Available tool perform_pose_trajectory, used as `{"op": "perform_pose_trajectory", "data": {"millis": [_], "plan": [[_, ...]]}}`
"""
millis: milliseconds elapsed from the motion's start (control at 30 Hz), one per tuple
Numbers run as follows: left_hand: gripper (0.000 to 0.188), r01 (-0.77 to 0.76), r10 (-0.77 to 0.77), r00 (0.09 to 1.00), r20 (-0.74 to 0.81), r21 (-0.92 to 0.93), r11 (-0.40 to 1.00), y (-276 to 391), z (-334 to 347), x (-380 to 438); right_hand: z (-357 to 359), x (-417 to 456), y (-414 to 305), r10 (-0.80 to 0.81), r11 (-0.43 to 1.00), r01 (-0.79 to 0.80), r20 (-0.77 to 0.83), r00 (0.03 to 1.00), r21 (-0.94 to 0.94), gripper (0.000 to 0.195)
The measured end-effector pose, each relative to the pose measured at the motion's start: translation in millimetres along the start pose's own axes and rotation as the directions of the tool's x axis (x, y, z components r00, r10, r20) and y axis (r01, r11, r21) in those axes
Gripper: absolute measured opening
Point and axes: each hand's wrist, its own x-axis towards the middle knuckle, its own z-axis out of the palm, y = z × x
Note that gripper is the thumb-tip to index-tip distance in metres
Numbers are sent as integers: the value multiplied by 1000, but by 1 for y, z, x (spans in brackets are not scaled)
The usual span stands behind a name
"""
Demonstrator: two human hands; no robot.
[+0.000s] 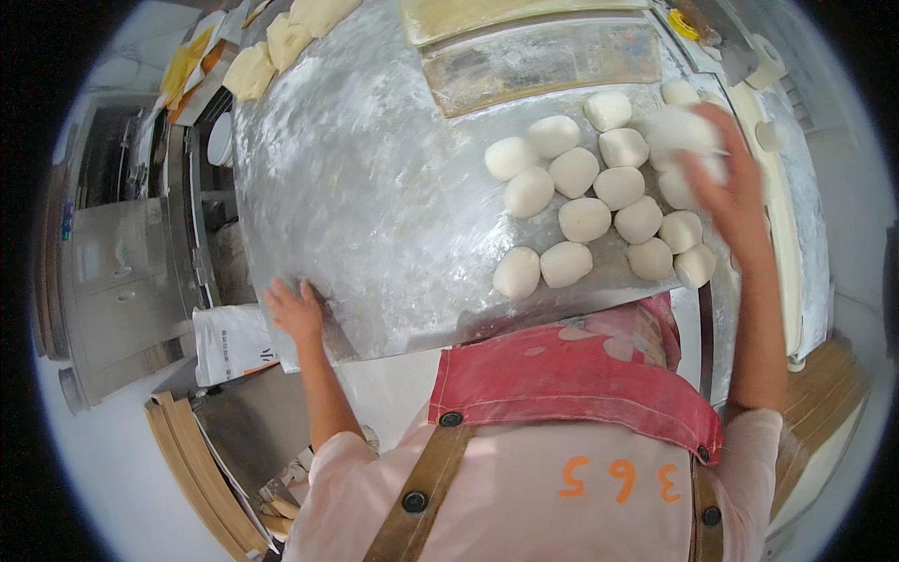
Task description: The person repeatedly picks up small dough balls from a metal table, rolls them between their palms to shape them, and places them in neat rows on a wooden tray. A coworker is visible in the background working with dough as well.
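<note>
Rounded pieces of white dough (585, 220) lie in loose groups on the right part of a floured metal worktable (365, 183). My right hand (727, 168), blurred, is at the far right of these pieces, its fingers around a blurred white dough piece (681, 132). Other dough pieces lie beneath and beside that hand, partly hidden by it. My left hand (296, 309) rests at the table's near left corner, fingers spread, with nothing in it. Flattish, yellowish dough lumps (251, 72) lie at the far left edge of the table.
Two flat, floury rectangular boards or trays (544, 67) lie at the table's back. A white printed bag (232, 343) is below the left edge. A white container (220, 139) stands beyond that edge. A pale rail (779, 239) runs along the right side.
</note>
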Motion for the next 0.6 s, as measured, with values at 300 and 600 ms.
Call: {"op": "perform_pose_trajectory", "data": {"millis": [300,600], "plan": [[67,-300,290,953,-86,-382,874,84,-28,-14,171,-21,-65,-338,938,343,358,871,51,38],[83,-764,890,453,-47,-535,360,219,-99,-28,-107,-137,99,109,704,-357,-403,909,-614,49]]}}
